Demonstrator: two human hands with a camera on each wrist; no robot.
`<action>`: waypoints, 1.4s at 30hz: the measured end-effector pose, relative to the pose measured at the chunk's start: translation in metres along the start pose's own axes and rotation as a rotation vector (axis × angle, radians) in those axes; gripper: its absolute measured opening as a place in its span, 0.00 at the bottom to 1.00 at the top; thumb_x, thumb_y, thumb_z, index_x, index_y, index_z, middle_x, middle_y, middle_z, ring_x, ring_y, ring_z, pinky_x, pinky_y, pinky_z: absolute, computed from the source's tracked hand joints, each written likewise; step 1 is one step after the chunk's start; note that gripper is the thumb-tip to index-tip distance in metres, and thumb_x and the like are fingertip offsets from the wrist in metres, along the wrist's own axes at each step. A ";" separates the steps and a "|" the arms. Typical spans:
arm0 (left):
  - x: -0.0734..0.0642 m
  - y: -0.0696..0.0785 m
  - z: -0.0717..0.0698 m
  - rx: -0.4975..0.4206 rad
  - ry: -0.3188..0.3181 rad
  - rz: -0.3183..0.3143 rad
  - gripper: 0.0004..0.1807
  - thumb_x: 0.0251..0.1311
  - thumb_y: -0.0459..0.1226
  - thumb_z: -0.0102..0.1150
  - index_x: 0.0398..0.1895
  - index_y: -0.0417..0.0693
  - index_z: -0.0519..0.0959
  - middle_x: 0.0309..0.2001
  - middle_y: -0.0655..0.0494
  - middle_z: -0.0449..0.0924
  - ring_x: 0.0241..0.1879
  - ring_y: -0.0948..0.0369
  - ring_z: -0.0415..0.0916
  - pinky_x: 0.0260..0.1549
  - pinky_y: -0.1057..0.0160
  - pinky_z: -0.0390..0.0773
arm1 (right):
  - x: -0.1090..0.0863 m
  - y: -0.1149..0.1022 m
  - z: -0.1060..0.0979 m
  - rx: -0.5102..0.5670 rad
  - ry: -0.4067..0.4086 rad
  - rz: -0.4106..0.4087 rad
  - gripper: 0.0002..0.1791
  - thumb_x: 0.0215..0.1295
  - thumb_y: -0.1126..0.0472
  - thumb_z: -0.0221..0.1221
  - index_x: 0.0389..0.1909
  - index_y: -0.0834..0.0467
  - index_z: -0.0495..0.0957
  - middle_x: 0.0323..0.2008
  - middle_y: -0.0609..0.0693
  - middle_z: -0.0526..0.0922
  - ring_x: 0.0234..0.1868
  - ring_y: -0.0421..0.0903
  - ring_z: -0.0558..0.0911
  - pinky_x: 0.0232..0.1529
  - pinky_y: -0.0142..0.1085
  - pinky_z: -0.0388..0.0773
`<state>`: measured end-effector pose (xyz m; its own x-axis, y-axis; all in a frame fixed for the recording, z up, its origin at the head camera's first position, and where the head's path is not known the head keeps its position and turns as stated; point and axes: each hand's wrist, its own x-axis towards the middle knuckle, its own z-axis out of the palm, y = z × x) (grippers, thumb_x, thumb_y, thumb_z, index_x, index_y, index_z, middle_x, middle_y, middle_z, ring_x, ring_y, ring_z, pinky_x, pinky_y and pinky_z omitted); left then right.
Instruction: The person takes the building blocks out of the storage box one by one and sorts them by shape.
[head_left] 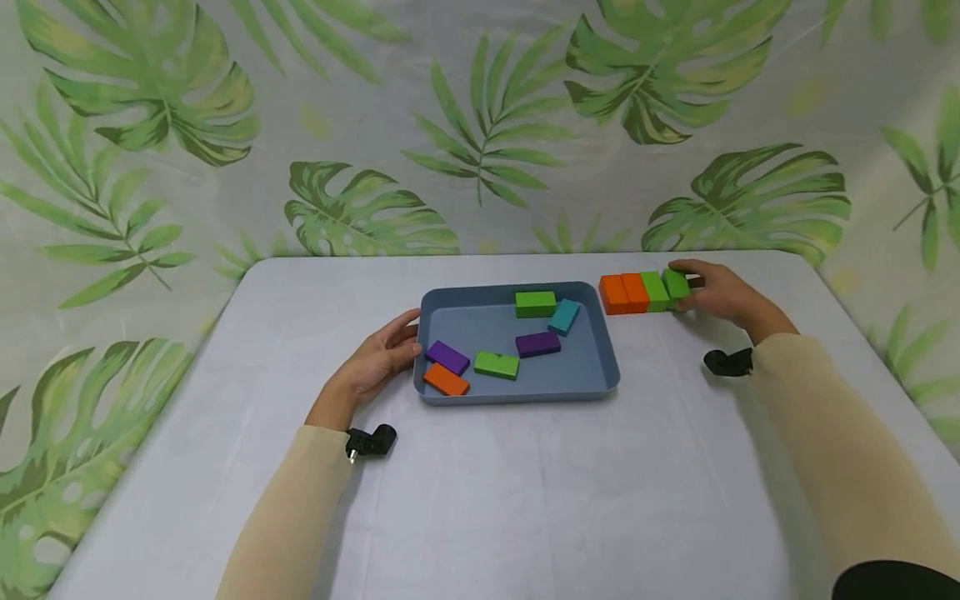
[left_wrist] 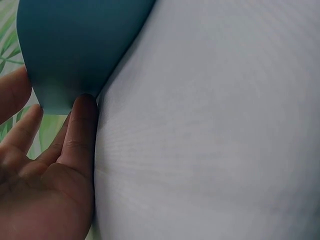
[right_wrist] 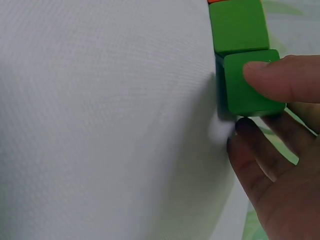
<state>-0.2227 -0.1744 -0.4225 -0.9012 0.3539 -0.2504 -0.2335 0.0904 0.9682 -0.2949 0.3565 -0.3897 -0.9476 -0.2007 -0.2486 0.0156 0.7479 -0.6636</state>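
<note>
The right hand (head_left: 716,292) has its grip clamped on a green rectangular block (head_left: 677,285), the end piece of a row of four touching blocks, two green and two orange, on the white tabletop (head_left: 525,500) just right of the blue plastic tray (head_left: 517,392). The left hand (head_left: 375,362), fingers relaxed, touches the tray's left rim. Inside lie six blocks: two green, two purple, one orange, one teal.

Tray (head_left: 607,350) at table (head_left: 525,500) centre, six blocks (head_left: 496,364) inside; row of four blocks (head_left: 643,292) at two o'clock, just beside tray.
</note>
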 end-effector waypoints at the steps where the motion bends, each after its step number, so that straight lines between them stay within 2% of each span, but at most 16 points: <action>1: 0.000 0.000 0.000 0.002 -0.002 0.002 0.38 0.71 0.30 0.49 0.80 0.57 0.49 0.79 0.44 0.50 0.78 0.48 0.52 0.76 0.46 0.55 | 0.000 0.000 0.000 -0.001 -0.002 0.000 0.45 0.62 0.67 0.60 0.78 0.61 0.50 0.74 0.72 0.53 0.72 0.70 0.58 0.68 0.64 0.62; 16: -0.001 0.001 0.001 -0.007 0.006 -0.008 0.38 0.71 0.30 0.49 0.80 0.58 0.49 0.79 0.45 0.50 0.78 0.48 0.52 0.76 0.46 0.55 | -0.002 -0.003 0.006 -0.047 -0.008 -0.021 0.43 0.61 0.68 0.60 0.77 0.61 0.52 0.73 0.72 0.54 0.69 0.69 0.61 0.66 0.64 0.63; 31: 0.001 0.000 0.001 0.003 0.012 -0.012 0.38 0.71 0.31 0.50 0.80 0.58 0.49 0.79 0.45 0.51 0.77 0.48 0.53 0.76 0.45 0.55 | 0.000 0.000 0.008 -0.038 0.010 -0.041 0.43 0.62 0.68 0.60 0.77 0.62 0.53 0.71 0.72 0.58 0.68 0.68 0.62 0.66 0.63 0.62; 39: 0.000 0.000 0.000 0.011 0.014 -0.018 0.38 0.72 0.31 0.50 0.80 0.60 0.49 0.79 0.46 0.50 0.78 0.49 0.52 0.76 0.46 0.55 | -0.004 -0.006 0.000 0.028 -0.037 -0.026 0.43 0.67 0.62 0.57 0.79 0.59 0.47 0.76 0.71 0.49 0.73 0.71 0.57 0.69 0.67 0.59; 42: 0.000 0.001 0.000 0.008 0.012 -0.019 0.38 0.72 0.31 0.49 0.80 0.59 0.49 0.79 0.45 0.50 0.78 0.49 0.52 0.76 0.46 0.55 | -0.007 -0.008 -0.005 -0.001 -0.029 -0.027 0.41 0.70 0.59 0.55 0.79 0.59 0.47 0.76 0.71 0.50 0.74 0.71 0.56 0.69 0.69 0.57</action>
<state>-0.2229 -0.1739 -0.4216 -0.9010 0.3407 -0.2687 -0.2478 0.1043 0.9632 -0.2903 0.3546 -0.3794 -0.9380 -0.2392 -0.2509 -0.0101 0.7424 -0.6699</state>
